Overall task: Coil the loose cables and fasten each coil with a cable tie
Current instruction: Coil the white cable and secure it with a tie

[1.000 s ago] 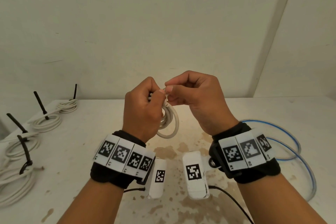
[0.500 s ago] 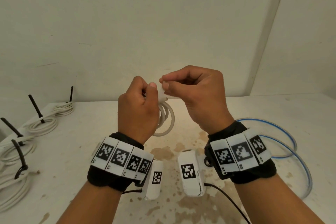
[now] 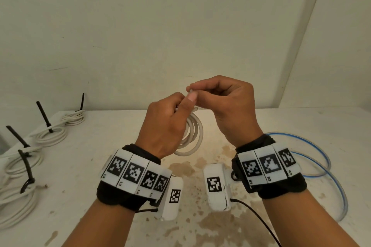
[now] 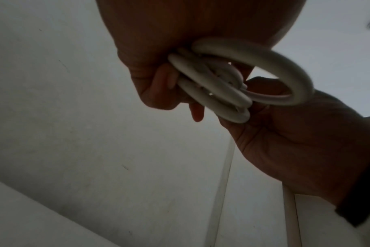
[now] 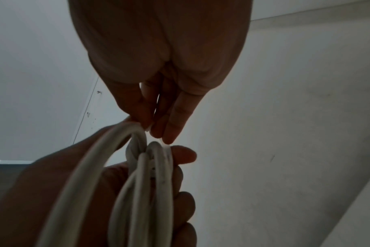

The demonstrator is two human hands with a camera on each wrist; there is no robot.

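A small coil of white cable (image 3: 193, 136) hangs in the air above the table. My left hand (image 3: 180, 104) grips it at the top, fingers curled round the bundled loops (image 4: 222, 93). My right hand (image 3: 192, 92) is just above the left thumb. Its thumb and fingertips (image 5: 158, 132) pinch a thin white strip at the top of the coil (image 5: 142, 183). It looks like a cable tie, though I cannot tell for sure. A short cable end (image 3: 195, 108) sticks out beside the left thumb.
Several white coils bound with black ties (image 3: 52, 136) (image 3: 74, 118) (image 3: 18, 202) lie along the left side of the stained white table (image 3: 120, 146). A loose blue cable (image 3: 321, 158) loops at the right. A wall stands close behind.
Both hands stay joined at the top of the coil and have shifted slightly. The right fingertips now sit a little higher over the left thumb. The grips are unchanged.
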